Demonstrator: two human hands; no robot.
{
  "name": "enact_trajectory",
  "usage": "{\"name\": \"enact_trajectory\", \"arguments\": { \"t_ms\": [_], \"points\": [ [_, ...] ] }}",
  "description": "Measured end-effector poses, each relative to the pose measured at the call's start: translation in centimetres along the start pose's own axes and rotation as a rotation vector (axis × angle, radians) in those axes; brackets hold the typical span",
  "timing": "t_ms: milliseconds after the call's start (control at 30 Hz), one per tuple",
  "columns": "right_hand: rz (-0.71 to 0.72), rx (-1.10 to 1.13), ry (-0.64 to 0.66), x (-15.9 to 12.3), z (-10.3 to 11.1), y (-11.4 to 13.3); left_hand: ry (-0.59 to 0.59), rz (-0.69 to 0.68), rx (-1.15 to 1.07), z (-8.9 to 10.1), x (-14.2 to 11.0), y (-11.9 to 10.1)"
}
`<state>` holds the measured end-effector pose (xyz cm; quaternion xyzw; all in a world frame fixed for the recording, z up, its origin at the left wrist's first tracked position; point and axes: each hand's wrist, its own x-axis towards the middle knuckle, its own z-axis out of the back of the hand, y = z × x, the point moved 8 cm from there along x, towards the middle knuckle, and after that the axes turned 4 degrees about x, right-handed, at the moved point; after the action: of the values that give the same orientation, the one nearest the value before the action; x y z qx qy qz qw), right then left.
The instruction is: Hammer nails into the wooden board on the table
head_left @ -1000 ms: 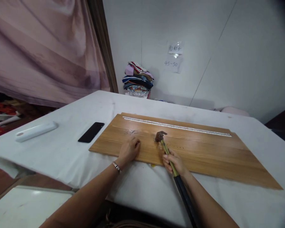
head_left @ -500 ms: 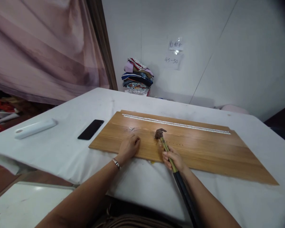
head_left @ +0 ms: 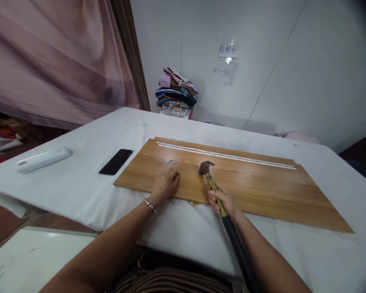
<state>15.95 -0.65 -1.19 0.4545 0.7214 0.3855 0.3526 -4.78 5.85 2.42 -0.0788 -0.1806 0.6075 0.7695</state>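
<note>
One broad table [head_left: 85,142] under a smooth white cover fills most of the view, its far edge running along a pale panelled wall [head_left: 247,53]; a band of cover stretches between that edge and the board. Soft pink cloth [head_left: 64,61] hangs in folds at the left. Flat on the table lies a long wooden board [head_left: 268,199], brown, glossy and streaked with grain, its near long edge facing the person and white cover showing beyond both short ends. Across its near edge slants a hammer [head_left: 230,232] with a rusty brown claw head, a yellowish shaft and a black grip; its head is over the board, though contact cannot be told. The right hand [head_left: 224,200] has its fingers wrapped around the shaft. The left hand [head_left: 165,183] lies on the board near that edge, fingers curled in and close together; whether they pinch anything cannot be told. Rumpled fabrics [head_left: 177,93] are stacked by the wall. Left of the board are a smooth white elongated object [head_left: 44,160] with a hole in one end and, nearer it, a flat black phone [head_left: 116,162]. Two thin whitish strips [head_left: 227,155] run beside the board's far edge. Slim metallic nails [head_left: 167,162] lie scattered just beyond the left hand, and tiny dark dots [head_left: 227,181] form a row right of the hammer head.
</note>
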Motion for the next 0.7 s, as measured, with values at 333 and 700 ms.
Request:
{"name": "enact_trajectory", "arguments": {
  "t_ms": [333,700],
  "points": [
    [0.015,-0.002,-0.016,-0.21,-0.28,0.38,0.002,0.001,0.004,-0.04,0.08,-0.03],
    [-0.007,-0.006,-0.008,-0.12,-0.06,0.1,0.007,0.001,0.007,-0.01,0.01,-0.05]
  ]
}}
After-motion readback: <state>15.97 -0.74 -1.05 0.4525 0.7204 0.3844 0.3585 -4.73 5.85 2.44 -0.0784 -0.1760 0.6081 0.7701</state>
